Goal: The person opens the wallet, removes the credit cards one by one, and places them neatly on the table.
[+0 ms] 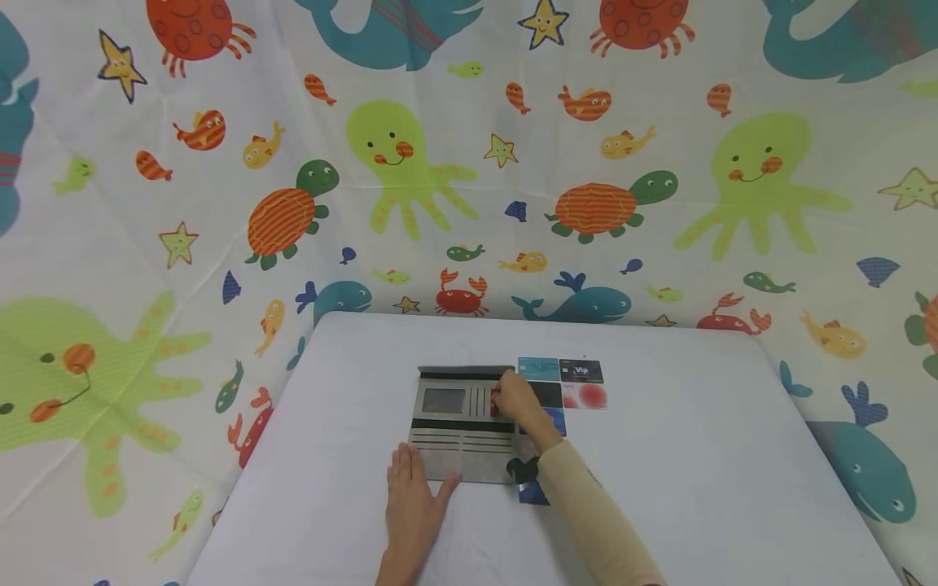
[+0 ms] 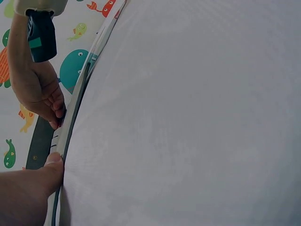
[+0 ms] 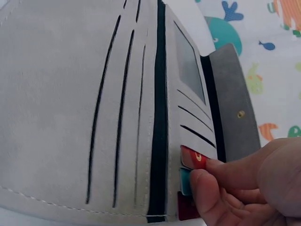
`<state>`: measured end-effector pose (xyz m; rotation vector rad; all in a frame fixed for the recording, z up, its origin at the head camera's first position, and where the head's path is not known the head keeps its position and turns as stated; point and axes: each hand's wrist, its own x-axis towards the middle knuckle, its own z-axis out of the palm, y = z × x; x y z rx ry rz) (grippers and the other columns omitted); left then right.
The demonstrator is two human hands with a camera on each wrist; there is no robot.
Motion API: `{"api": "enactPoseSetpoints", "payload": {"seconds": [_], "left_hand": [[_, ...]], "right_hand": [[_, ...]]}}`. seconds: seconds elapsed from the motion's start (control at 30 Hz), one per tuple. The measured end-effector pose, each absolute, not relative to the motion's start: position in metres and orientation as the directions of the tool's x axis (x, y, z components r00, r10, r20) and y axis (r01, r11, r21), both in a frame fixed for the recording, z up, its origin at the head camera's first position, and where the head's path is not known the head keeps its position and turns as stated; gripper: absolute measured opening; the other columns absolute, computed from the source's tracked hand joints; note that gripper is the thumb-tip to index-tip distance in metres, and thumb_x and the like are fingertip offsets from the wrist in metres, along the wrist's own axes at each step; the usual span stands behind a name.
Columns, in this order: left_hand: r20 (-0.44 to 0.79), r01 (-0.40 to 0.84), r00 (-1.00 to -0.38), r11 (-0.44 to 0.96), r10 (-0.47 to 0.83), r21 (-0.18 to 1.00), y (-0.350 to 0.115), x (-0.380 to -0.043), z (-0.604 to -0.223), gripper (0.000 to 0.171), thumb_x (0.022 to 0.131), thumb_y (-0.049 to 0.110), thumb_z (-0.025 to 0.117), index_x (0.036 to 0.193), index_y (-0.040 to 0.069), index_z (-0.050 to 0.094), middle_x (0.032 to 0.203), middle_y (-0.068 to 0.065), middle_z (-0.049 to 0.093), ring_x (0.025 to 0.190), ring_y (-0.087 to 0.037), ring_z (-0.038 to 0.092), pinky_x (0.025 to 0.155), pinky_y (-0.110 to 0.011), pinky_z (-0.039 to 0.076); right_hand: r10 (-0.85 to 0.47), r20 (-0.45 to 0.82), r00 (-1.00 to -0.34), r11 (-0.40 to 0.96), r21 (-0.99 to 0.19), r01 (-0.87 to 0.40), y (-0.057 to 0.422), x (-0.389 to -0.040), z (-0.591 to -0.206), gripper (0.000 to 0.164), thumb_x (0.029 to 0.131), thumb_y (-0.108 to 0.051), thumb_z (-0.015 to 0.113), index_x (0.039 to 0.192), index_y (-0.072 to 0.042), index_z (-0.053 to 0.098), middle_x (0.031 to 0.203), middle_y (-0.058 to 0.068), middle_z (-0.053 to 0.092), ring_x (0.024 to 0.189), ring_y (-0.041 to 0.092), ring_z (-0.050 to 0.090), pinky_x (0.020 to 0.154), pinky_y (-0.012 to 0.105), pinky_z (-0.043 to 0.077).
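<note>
A grey long wallet (image 1: 462,464) lies unfolded on the white table, its slots and clear window facing up. My right hand (image 1: 519,404) is at its right side, thumb and fingers pinching a red card (image 3: 190,157) at the wallet's card slots. Beside that card, a teal card (image 3: 185,181) and a dark red card (image 3: 186,207) stick out of the slots, partly hidden by the fingers. My left hand (image 1: 415,496) rests at the wallet's lower left corner, fingers extended along the left edge and thumb on the bottom edge.
Right of the wallet lie several cards in rows, among them a light blue card (image 1: 538,369), a black Vip card (image 1: 581,371) and a white card with a red circle (image 1: 586,396). A blue card (image 1: 533,493) shows beneath the right forearm. A sea-animal cloth (image 1: 440,268) hangs behind the table.
</note>
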<state>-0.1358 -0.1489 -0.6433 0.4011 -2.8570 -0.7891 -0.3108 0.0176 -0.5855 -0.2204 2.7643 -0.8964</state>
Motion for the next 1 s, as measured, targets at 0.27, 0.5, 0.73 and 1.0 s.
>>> {"api": "enactPoseSetpoints", "payload": {"seconds": [0.27,0.5,0.73,1.0], "left_hand": [[0.064,-0.219,-0.955,0.83,-0.291,0.512,-0.1484,-0.136,-0.6439,0.103,0.086,0.06,0.068,0.15,-0.012,0.032,0.161,-0.03,0.027,0.152,-0.043,0.024,0.124,-0.055,0.021],[0.073,-0.215,-0.954,0.833,-0.291,0.51,-0.1481,-0.1359,-0.6445,0.103,0.086,0.059,0.07,0.15,-0.013,0.033,0.16,-0.03,0.028,0.151,-0.044,0.025,0.123,-0.056,0.023],[0.073,-0.214,-0.954,0.827,-0.292,0.519,-0.1497,-0.135,-0.6436,0.103,0.086,0.059,0.07,0.149,-0.013,0.033,0.16,-0.031,0.028,0.151,-0.044,0.025,0.123,-0.056,0.023],[0.071,-0.219,-0.953,0.828,-0.296,0.516,-0.1498,-0.1355,-0.6433,0.103,0.085,0.059,0.07,0.149,-0.012,0.033,0.16,-0.03,0.027,0.151,-0.044,0.025,0.123,-0.056,0.023]], "right_hand": [[-0.182,-0.189,-0.965,0.748,-0.664,-0.011,0.0204,-0.31,-0.5879,0.016,0.096,-0.006,0.063,0.102,0.005,0.072,0.085,0.013,0.074,0.059,0.012,0.065,0.053,0.022,0.052],[-0.17,-0.174,-0.97,0.72,-0.694,-0.001,0.0205,-0.3098,-0.5906,0.015,0.095,-0.009,0.065,0.091,0.001,0.075,0.071,0.007,0.071,0.054,0.011,0.062,0.049,0.02,0.046],[-0.132,-0.152,-0.98,0.685,-0.728,0.02,0.0175,-0.3063,-0.5905,0.013,0.093,-0.006,0.066,0.094,0.004,0.075,0.073,0.009,0.072,0.053,0.011,0.062,0.049,0.021,0.048],[-0.112,-0.165,-0.98,0.689,-0.723,0.043,0.0174,-0.3069,-0.5902,0.013,0.092,-0.007,0.069,0.095,0.003,0.076,0.073,0.008,0.073,0.053,0.01,0.062,0.05,0.021,0.051]]}}
